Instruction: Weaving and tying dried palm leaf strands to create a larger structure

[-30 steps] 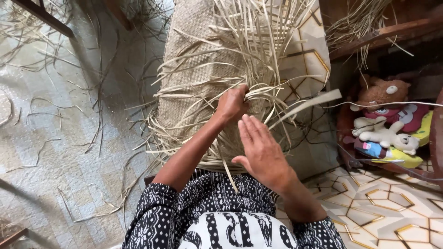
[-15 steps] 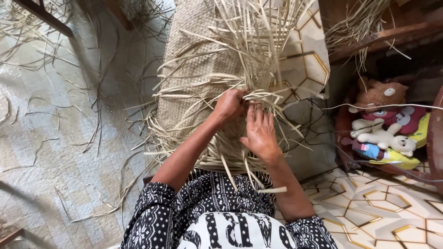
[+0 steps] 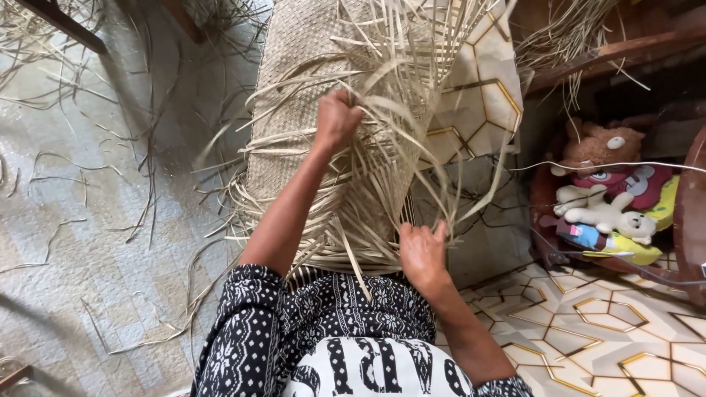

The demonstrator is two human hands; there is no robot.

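While your left hand has its fingers fisted round a bunch of pale strips above the woven mat on the floor, your right hand pinches strands at the near edge; yank unevenly and they'll likely kink or slip loose.

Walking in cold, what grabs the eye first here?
The pale woven mat at top centre, bristling with loose strips. The left hand grips a bunch of strips mid-frame, while the right hand pinches others lower down. At right, stuffed toys sit in a dark corner.
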